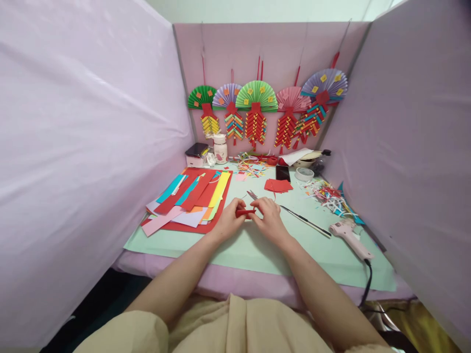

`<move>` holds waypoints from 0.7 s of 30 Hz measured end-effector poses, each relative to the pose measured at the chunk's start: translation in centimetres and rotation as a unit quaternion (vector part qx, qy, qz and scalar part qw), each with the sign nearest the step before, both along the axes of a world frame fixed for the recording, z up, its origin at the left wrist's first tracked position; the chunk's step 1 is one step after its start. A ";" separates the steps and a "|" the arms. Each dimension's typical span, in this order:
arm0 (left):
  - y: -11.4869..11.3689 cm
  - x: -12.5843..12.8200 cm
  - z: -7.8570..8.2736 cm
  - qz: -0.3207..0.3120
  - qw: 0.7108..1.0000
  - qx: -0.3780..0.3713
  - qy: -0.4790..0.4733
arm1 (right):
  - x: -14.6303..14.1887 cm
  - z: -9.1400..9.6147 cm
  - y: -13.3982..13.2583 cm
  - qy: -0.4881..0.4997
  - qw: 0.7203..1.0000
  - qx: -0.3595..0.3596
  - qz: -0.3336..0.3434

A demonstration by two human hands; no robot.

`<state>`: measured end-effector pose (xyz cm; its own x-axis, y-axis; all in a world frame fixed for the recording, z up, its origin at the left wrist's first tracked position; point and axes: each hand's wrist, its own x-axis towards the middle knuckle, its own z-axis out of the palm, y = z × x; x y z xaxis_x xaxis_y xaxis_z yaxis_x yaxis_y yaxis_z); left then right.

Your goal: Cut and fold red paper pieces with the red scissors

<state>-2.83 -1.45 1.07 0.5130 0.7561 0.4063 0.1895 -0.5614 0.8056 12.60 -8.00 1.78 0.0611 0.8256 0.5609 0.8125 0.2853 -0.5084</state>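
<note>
Between my two hands, above the middle of the pale green mat, is a small narrow piece of red paper (244,213); whether it is rolled or folded I cannot tell. My left hand (232,218) is closed on its left end, thumb and fingers pinching. On its right end the thumb and fingertips of my right hand (268,215) are closed too. Just beyond my fingers lies a pair of scissors (252,194), partly hidden by the right hand. A small stack of red paper pieces (278,186) rests a little farther back.
Left stands a red board (176,226) piled with coloured paper strips. At right are a black-and-white stick (306,221), a glue gun (351,239) with its cord, and paper scraps (327,198). A phone (283,173), tape roll (304,173) and bottle (220,149) sit behind. Paper fan ornaments (256,96) hang at the back.
</note>
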 end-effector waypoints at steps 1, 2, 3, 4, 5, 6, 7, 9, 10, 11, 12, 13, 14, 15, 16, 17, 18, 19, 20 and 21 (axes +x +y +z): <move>-0.1 0.0 -0.1 -0.009 1.000 0.011 0.003 | 0.0 0.1 -0.1 -0.022 1.000 0.004 0.006; -0.2 0.0 -0.1 -0.017 1.000 0.019 0.006 | 0.0 0.2 -0.2 -0.043 0.999 0.007 0.012; -0.3 0.0 -0.2 -0.024 0.999 0.024 0.011 | -0.1 0.3 -0.2 -0.061 0.998 0.009 0.015; -0.3 0.0 -0.2 -0.030 0.999 0.028 0.016 | -0.1 0.3 -0.3 -0.077 0.997 0.009 0.018; -0.4 0.0 -0.2 -0.033 0.999 0.031 0.021 | -0.2 0.4 -0.3 -0.087 0.996 0.008 0.022; -0.4 0.1 -0.2 -0.035 0.999 0.032 0.023 | -0.2 0.4 -0.3 -0.089 0.996 0.007 0.025; -0.4 0.1 -0.1 -0.037 0.999 0.029 0.022 | -0.2 0.4 -0.3 -0.080 0.996 0.007 0.027; -0.4 0.0 0.3 -0.039 0.999 0.014 0.005 | -0.1 0.5 -0.3 -0.028 0.999 0.009 0.028; -0.3 0.0 0.5 -0.036 0.999 -0.001 -0.012 | 0.0 0.5 -0.2 0.016 0.999 0.005 0.028; -0.3 0.0 0.7 -0.033 0.999 -0.025 -0.033 | 0.1 0.6 -0.1 0.071 0.997 -0.003 0.028; -0.3 0.0 1.0 -0.034 0.996 -0.061 -0.055 | 0.3 0.6 -0.1 0.136 0.990 -0.018 0.031; -0.2 -0.1 1.2 -0.039 0.991 -0.108 -0.074 | 0.4 0.7 0.0 0.204 0.978 -0.039 0.036; -0.2 -0.2 1.3 -0.050 0.982 -0.162 -0.088 | 0.6 0.7 0.1 0.270 0.960 -0.063 0.042; -0.2 -0.2 1.4 -0.066 0.969 -0.216 -0.098 | 0.7 0.8 0.2 0.328 0.939 -0.086 0.049; -0.2 -0.3 1.5 -0.082 0.955 -0.264 -0.105 | 0.7 0.8 0.3 0.375 0.919 -0.106 0.057; -0.2 -0.3 1.5 -0.093 0.942 -0.302 -0.110 | 0.8 0.9 0.3 0.408 0.903 -0.122 0.065; -0.2 -0.3 1.4 -0.098 0.933 -0.327 -0.115 | 0.8 0.9 0.3 0.431 0.890 -0.132 0.071; -0.2 -0.3 1.3 -0.097 0.926 -0.344 -0.121 | 0.7 0.9 0.3 0.447 0.880 -0.139 0.076; -0.2 -0.2 1.3 -0.094 0.922 -0.354 -0.124 | 0.7 0.9 0.3 0.458 0.873 -0.146 0.081; -0.2 -0.2 1.2 -0.091 0.921 -0.359 -0.124 | 0.6 1.0 0.3 0.465 0.868 -0.150 0.085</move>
